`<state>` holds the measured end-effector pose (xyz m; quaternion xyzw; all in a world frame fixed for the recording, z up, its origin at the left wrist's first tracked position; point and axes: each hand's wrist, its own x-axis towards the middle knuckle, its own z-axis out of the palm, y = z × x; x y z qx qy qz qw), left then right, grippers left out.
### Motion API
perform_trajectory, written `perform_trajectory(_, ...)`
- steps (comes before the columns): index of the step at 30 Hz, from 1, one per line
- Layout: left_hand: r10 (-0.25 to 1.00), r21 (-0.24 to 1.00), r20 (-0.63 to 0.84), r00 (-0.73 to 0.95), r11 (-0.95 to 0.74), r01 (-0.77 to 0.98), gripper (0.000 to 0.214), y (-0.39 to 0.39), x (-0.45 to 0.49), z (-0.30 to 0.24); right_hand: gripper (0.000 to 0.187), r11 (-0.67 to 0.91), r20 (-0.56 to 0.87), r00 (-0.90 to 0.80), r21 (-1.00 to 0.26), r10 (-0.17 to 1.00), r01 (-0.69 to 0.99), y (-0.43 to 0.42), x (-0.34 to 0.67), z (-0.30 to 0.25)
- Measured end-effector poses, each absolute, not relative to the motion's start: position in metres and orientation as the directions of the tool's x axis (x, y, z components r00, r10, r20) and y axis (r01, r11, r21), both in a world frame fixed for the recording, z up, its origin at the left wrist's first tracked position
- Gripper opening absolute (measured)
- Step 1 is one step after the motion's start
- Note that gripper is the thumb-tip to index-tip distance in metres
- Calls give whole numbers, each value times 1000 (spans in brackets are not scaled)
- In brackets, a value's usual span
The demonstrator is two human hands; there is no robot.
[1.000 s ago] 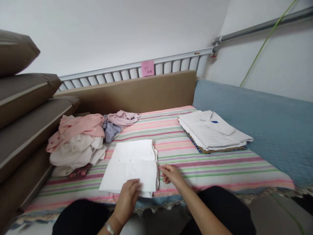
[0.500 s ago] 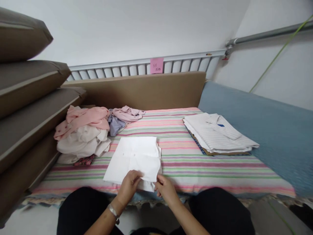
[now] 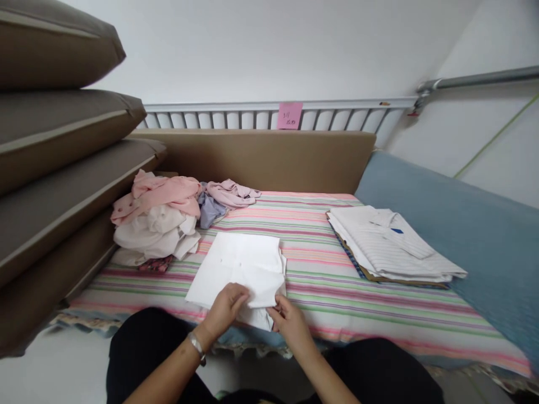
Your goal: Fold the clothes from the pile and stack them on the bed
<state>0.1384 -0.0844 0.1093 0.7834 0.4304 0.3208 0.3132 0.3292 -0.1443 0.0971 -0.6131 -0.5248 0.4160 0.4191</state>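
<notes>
A folded white garment [image 3: 240, 266] lies flat on the striped bed sheet [image 3: 357, 292] in front of me. My left hand [image 3: 227, 306] is curled over its near edge, fingers pinching the white cloth. My right hand [image 3: 288, 321] grips the same near edge at its right corner, fingers closed on the fabric. Both hands sit close together at the bed's front edge.
A heap of pink, white and lilac clothes [image 3: 162, 216] lies at the left. A stack of folded shirts [image 3: 391, 244] rests at the right. Brown cushions [image 3: 54, 146] are stacked on the left, a tan headboard [image 3: 261, 160] behind, a blue blanket [image 3: 463, 224] to the right.
My right hand moved left from beside the garment to its near edge and closed on it. My left hand stayed on the near edge. The view shifted left.
</notes>
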Motion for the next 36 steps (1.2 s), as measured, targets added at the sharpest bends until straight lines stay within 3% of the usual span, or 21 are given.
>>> perform_trajectory(2,848,648,229,479,-500,575,30,-66,132,116,16,-126,-105,79,-937,991,325,-143,328,94)
perform_trajectory(5,834,390,108,541,-537,748,33,-29,122,124,24,-225,-206,92,-919,974,324,-141,328,95)
perform_trajectory(7,848,311,39,528,-513,800,32,-8,117,124,31,-329,-316,91,-900,944,287,-140,329,101)
perform_trajectory(12,864,296,-27,504,-474,829,37,16,115,114,41,-500,-503,7,-857,864,126,-144,334,116)
perform_trajectory(19,882,262,9,471,-456,850,42,10,113,102,32,-579,-587,42,-780,808,237,-154,333,86)
perform_trajectory(23,883,240,165,439,-468,851,44,-12,120,105,29,-620,-635,14,-749,772,235,-157,334,85)
perform_trajectory(26,781,186,324,534,-605,774,45,-43,125,98,27,-599,-633,-72,-758,771,257,-161,342,85)
perform_trajectory(29,687,120,335,645,-710,694,50,-74,126,84,24,-602,-660,-52,-711,749,364,-157,360,86)
perform_trajectory(32,684,95,361,634,-703,705,55,-90,128,77,25,-503,-499,147,-721,854,477,-140,378,101)
perform_trajectory(34,697,87,373,612,-683,725,56,-93,136,79,26,-303,-223,208,-775,952,555,-122,376,120)
perform_trajectory(36,702,64,375,605,-671,739,57,-94,148,80,29,-62,37,143,-775,989,629,-98,360,138)
